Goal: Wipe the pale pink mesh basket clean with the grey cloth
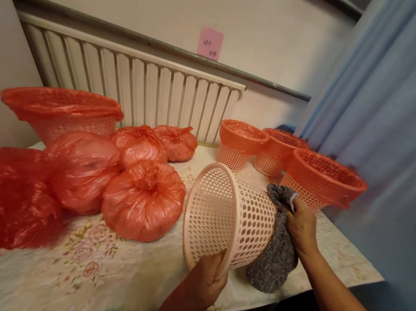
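Observation:
A pale pink perforated plastic wastebasket (pixel 253 217) is tilted on its side, its mouth facing left toward me. My left hand (pixel 208 282) is closed on the near lower part of its rim, thumb at the inside edge. My right hand (pixel 302 224) is closed on a dark grey fuzzy cloth (pixel 273 264), bunched at the top and hanging down. The cloth lies against or just beside the basket's base; I cannot tell how firmly it touches. Both hands are over the front part of the table.
Three wastebaskets lined with red bags (pixel 322 175) stand at the right by a blue curtain (pixel 399 143). Several tied red plastic bags (pixel 143 201) and a larger lined basket (pixel 74 126) fill the left. A radiator (pixel 130 78) runs behind the floral-covered table (pixel 36 298).

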The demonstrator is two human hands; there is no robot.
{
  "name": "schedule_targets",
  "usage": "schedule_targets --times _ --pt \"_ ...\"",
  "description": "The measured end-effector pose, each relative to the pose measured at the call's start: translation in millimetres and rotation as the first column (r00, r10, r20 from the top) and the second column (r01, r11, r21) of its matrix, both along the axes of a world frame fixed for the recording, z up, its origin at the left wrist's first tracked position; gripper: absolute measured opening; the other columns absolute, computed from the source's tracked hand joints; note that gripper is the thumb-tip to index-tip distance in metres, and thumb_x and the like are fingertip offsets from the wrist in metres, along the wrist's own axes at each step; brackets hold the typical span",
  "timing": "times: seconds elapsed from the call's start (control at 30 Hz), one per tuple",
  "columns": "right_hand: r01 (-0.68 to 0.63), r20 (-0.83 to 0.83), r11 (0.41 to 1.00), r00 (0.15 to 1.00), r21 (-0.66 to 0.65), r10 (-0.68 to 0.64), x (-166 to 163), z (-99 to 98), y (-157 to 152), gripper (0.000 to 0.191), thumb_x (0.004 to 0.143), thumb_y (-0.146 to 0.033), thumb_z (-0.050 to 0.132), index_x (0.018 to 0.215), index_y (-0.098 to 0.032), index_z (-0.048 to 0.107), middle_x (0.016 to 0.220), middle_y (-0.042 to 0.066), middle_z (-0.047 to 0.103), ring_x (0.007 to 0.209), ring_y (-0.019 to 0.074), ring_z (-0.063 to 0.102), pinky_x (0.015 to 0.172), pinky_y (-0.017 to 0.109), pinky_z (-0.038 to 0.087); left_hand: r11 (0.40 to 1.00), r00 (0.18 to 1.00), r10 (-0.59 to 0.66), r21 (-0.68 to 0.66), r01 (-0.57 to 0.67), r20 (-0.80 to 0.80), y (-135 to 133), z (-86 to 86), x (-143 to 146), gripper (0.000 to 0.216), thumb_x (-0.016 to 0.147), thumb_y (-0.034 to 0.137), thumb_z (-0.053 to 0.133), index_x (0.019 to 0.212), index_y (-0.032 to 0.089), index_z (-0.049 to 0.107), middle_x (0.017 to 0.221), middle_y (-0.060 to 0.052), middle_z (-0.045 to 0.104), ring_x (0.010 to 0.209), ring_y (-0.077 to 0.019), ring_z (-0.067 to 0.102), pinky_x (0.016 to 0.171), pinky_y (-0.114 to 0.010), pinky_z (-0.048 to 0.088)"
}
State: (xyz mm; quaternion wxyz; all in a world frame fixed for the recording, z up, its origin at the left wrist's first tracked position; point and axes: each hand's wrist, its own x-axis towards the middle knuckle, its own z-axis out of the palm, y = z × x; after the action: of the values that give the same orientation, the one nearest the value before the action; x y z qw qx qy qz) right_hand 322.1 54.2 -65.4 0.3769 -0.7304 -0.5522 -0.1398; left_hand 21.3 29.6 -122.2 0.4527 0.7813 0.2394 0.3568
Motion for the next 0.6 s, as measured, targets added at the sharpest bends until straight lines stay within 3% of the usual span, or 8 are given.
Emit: schedule_targets --times 0.13,0.23,0.43,0.53,0.6 --pt "0.147 -0.117 0.979 0.984 0.142 -0.131 -10.9 -36.5 -31.5 0.021 0.078 -0.034 0.047 0.082 -0.017 0.058 0.079 0.007 0.06 0.073 0.0214 0.05 0.069 0.032 0.037 1.0 1.0 0.01 -0.012 -0.01 0.012 4.2 -5.3 -0.4 0.022 0.084 0.016 0.045 0.095 0.017 0.064 0.083 -0.001 0.067 0.078 -0.0161 0.058 0.078 -0.024 0.048" --pt "0.18 -0.258 0.966 0.958 0.186 -0.129 -31.3 -51.0 -45.3 0.025 0.08 -0.04 0.052 0.085 -0.016 0.059 0.084 0.009 0.062 0.079 0.0228 0.054 0.073 0.034 0.04 1.0 1.0 0.005 -0.013 -0.004 0.02 6.5 -7.1 0.7 0.021 0.086 0.019 0.046 0.096 0.017 0.064 0.083 -0.002 0.067 0.081 -0.0175 0.06 0.083 -0.027 0.049" --pt "-0.034 -0.369 0.975 0.922 0.221 0.116 -102.6 -43.7 -66.6 0.031 0.084 -0.041 0.054 0.102 -0.016 0.061 0.098 0.01 0.068 0.094 0.0245 0.061 0.082 0.036 0.045 0.998 0.999 -0.028 -0.063 0.03 0.039 5.8 -5.7 3.9 0.023 0.084 0.017 0.047 0.099 0.016 0.064 0.088 -0.003 0.068 0.085 -0.0187 0.061 0.086 -0.03 0.048" --pt "-0.195 -0.28 0.934 0.918 0.3 0.281 -140.9 -41.0 -77.0 0.025 0.086 -0.033 0.053 0.104 -0.018 0.059 0.092 0.009 0.067 0.088 0.0241 0.063 0.078 0.036 0.048 0.989 0.992 -0.084 -0.116 0.094 0.089 3.9 -3.6 4.4 0.032 0.077 0.008 0.046 0.102 0.016 0.065 0.093 -0.002 0.069 0.087 -0.0187 0.061 0.085 -0.03 0.049" --pt "-0.348 -0.142 0.874 0.9 0.34 0.413 -158.1 -36.7 -78.3 0.023 0.086 -0.029 0.053 0.106 -0.019 0.058 0.092 0.008 0.065 0.087 0.0238 0.062 0.076 0.037 0.048 0.981 0.989 -0.075 -0.168 0.097 0.129 3.3 -4.4 4.8 0.036 0.071 0.006 0.048 0.1 0.017 0.066 0.094 -0.002 0.07 0.089 -0.0202 0.06 0.085 -0.03 0.049"
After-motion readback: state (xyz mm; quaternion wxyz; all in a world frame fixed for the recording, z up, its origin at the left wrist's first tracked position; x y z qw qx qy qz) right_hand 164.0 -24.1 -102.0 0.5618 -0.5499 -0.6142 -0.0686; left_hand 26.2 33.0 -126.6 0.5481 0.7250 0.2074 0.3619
